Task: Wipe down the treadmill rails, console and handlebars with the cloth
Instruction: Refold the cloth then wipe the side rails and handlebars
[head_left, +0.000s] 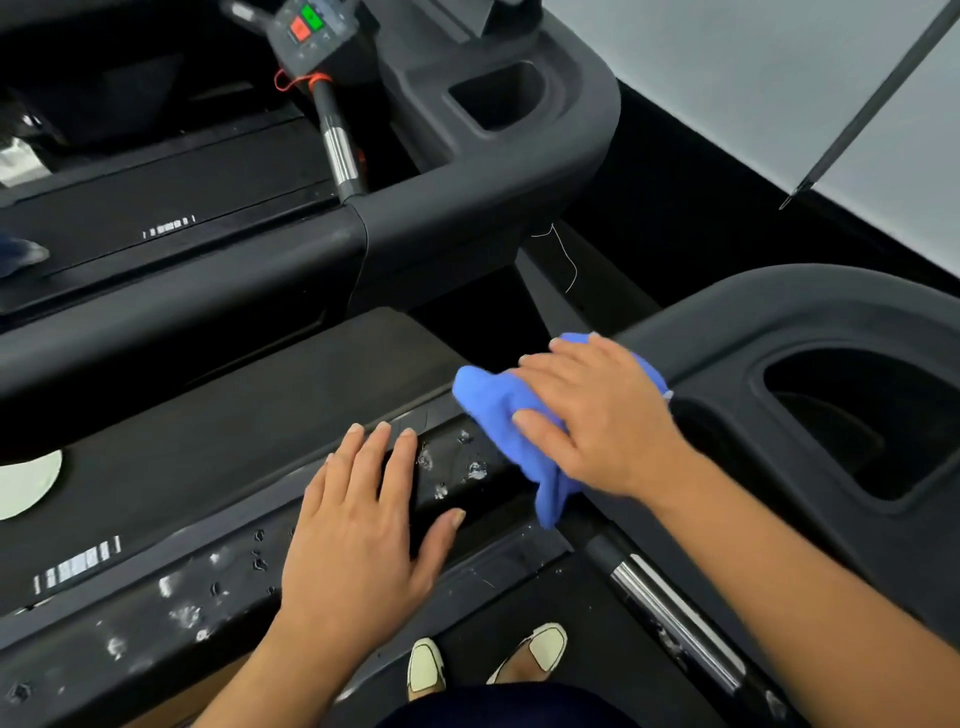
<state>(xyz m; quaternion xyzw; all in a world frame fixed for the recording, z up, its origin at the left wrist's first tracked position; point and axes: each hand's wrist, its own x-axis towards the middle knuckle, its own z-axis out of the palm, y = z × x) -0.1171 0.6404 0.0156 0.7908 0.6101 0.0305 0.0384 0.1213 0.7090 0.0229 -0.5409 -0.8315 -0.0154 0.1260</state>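
Two shoes (483, 662) show at the bottom edge, on the dark deck. Just above them the left hand (358, 540) lies flat, fingers spread wide, on the wet rail (171, 613), holding nothing. Right hand (597, 421) presses a blue cloth (498, 410) against the same rail beside the console (810, 364), fingers extended over it. Farther off stands a second treadmill (467, 156), then a pale wall (727, 78).
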